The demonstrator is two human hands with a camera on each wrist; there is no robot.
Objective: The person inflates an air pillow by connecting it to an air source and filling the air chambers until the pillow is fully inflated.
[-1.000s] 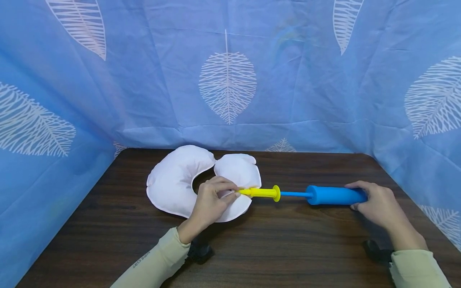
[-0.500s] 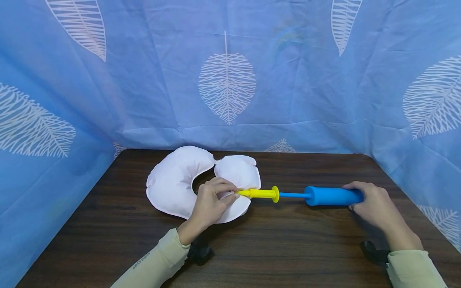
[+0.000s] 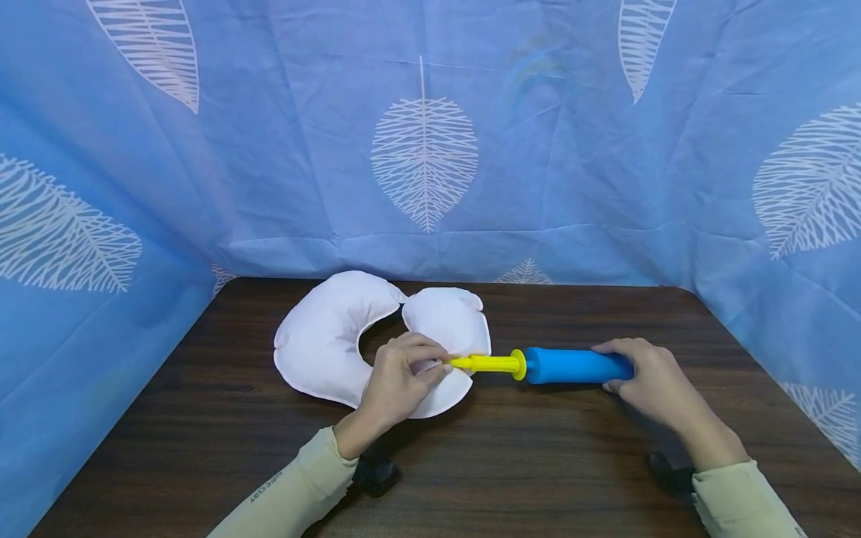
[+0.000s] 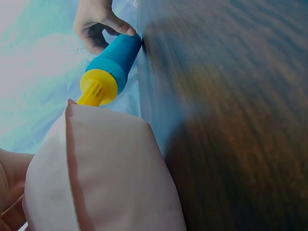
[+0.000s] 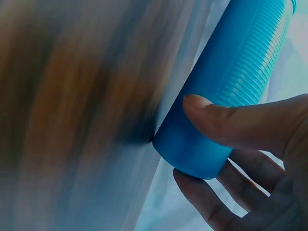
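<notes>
A white U-shaped neck pillow (image 3: 316, 336) lies puffed out on the table, one end in front of my left hand (image 3: 397, 373). That hand's thumb and fingers pinch the pillow where the tip of the yellow nozzle (image 3: 494, 364) enters; the valve is hidden behind the fingertips. The nozzle belongs to a blue hand pump (image 3: 572, 366), whose barrel lies level to the right, its front end close to the yellow flange. My right hand (image 3: 649, 377) grips the barrel's rear end, thumb (image 5: 216, 118) on the side and a finger under the end, in the right wrist view.
The dark wood-grain table (image 3: 538, 463) carries everything. A blue curtain (image 3: 572, 149) with white leaf prints encloses its back and both sides. A dark wrist camera (image 3: 377, 474) sits below my left wrist.
My right hand has pushed the pump barrel to the left; the blue rod that showed between barrel and yellow flange is now almost all inside. My left hand has stayed nearly still.
</notes>
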